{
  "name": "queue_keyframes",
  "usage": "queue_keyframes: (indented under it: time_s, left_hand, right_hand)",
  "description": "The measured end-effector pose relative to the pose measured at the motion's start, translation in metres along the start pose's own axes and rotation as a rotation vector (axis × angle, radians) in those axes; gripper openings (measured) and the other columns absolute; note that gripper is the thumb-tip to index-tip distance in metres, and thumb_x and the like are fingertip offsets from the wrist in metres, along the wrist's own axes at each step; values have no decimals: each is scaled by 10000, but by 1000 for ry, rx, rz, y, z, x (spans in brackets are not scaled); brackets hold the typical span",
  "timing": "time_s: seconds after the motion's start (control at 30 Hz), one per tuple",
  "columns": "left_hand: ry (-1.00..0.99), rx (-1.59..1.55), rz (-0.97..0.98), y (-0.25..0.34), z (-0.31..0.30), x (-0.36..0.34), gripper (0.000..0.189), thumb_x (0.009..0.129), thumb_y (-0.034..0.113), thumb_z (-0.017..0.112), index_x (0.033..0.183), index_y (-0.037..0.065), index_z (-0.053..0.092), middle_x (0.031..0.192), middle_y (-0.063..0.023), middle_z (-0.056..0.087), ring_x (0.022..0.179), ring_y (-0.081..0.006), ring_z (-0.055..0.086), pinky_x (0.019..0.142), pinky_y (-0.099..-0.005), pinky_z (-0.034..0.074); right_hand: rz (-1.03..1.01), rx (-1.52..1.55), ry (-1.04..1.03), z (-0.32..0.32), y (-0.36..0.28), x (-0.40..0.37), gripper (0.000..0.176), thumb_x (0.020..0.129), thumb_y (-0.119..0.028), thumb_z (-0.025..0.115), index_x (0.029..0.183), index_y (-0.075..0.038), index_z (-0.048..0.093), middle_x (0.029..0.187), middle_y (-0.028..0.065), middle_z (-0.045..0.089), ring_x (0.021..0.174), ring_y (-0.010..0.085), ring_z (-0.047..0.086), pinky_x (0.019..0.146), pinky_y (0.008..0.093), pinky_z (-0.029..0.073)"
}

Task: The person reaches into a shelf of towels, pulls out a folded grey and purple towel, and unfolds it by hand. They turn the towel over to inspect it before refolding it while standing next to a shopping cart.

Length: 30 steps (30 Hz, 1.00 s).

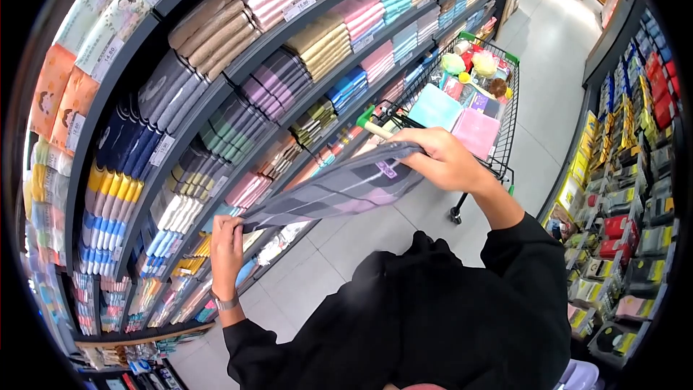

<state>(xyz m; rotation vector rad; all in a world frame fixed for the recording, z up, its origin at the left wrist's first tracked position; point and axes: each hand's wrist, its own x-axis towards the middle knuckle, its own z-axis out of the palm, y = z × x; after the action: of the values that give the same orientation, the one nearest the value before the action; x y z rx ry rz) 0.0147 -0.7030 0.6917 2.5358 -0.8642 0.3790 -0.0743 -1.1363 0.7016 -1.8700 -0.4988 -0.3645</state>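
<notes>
shelf price tag point(108, 55), reads 14.60

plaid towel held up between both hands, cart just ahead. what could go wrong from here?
1. The plaid towel is gripped only at its two ends, by the left hand and the right hand. If either loosens, it could drop to the floor.
2. The shopping cart stands free just beyond the right hand, so a nudge might roll it away.

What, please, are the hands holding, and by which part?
A grey plaid towel, stretched between them: left hand pinches one end, right hand grips the other.
</notes>
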Motion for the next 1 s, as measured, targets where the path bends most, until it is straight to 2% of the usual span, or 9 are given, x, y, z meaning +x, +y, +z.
queue_keyframes:
  time_s: [0.13, 0.23, 0.33, 0.43, 0.6, 0.7, 0.8, 0.9, 1.0]
  left_hand:
    - [136, 66, 107, 8, -14, 7, 130, 863, -105, 572, 974, -39, 590, 926, -155, 527, 810, -300, 560, 733, -345, 470]
    - [102, 87, 74, 0, -10, 13, 121, 881, -95, 555, 979, -34, 591, 936, -155, 536, 818, -316, 569, 729, -358, 473]
    - [103, 126, 126, -7, -4, 18, 128, 882, -89, 555, 988, -29, 595, 933, -149, 540, 811, -311, 577, 721, -367, 477]
    - [43, 73, 97, -5, -2, 17, 135, 872, -96, 558, 988, -35, 592, 939, -149, 540, 820, -309, 576, 717, -357, 474]
    - [48, 73, 100, -16, 2, 21, 140, 869, -104, 552, 988, -38, 588, 938, -159, 539, 840, -314, 580, 738, -357, 478]
    - [87, 84, 107, -27, 8, 24, 142, 871, -111, 542, 988, -38, 576, 942, -166, 539, 847, -321, 582, 753, -361, 481]
    - [127, 82, 103, -44, 22, 32, 156, 865, -123, 532, 992, -36, 551, 956, -173, 535, 867, -338, 573, 786, -372, 478]
    - [300, 51, 62, -51, 42, 48, 186, 835, -133, 525, 994, -36, 532, 977, -177, 528, 922, -343, 558, 826, -372, 461]
    - [427, -32, 80, -43, 59, 68, 161, 833, -72, 536, 983, -13, 529, 1008, -128, 517, 939, -267, 533, 830, -327, 437]
  right_hand:
    - [-52, 5, 59, -5, -3, -2, 196, 905, -50, 568, 1079, 15, 630, 905, 175, 680, 798, 313, 675, 724, 390, 510]
    - [253, -184, 39, -4, 33, 13, 193, 925, -149, 590, 1039, 2, 627, 782, 184, 652, 713, 325, 658, 657, 380, 491]
    - [35, -147, 97, 5, 44, 3, 204, 923, -126, 593, 1073, 6, 633, 754, 165, 648, 658, 267, 625, 635, 343, 477]
    - [174, -47, 128, 3, 51, 3, 223, 930, -103, 596, 1118, 8, 637, 763, 125, 639, 652, 140, 574, 639, 284, 465]
    - [148, 103, 101, 9, 31, 2, 222, 940, -109, 593, 1125, 2, 642, 845, 92, 664, 709, 129, 581, 672, 277, 467]
    - [-7, 131, 24, 17, 4, 1, 203, 933, -46, 568, 1102, 37, 644, 889, 92, 672, 751, 134, 603, 674, 276, 476]
    - [-247, -2, -53, 51, -30, -17, 294, 788, -30, 638, 1081, -9, 655, 959, 135, 699, 810, 283, 698, 681, 354, 560]
    - [-479, -48, -308, 108, -65, -31, 357, 736, -79, 680, 1084, -24, 617, 1012, 71, 642, 746, 209, 664, 549, 319, 529]
    - [-552, 45, -343, 146, -74, -36, 290, 768, -90, 638, 1038, -9, 571, 839, 60, 527, 693, 214, 629, 505, 336, 494]
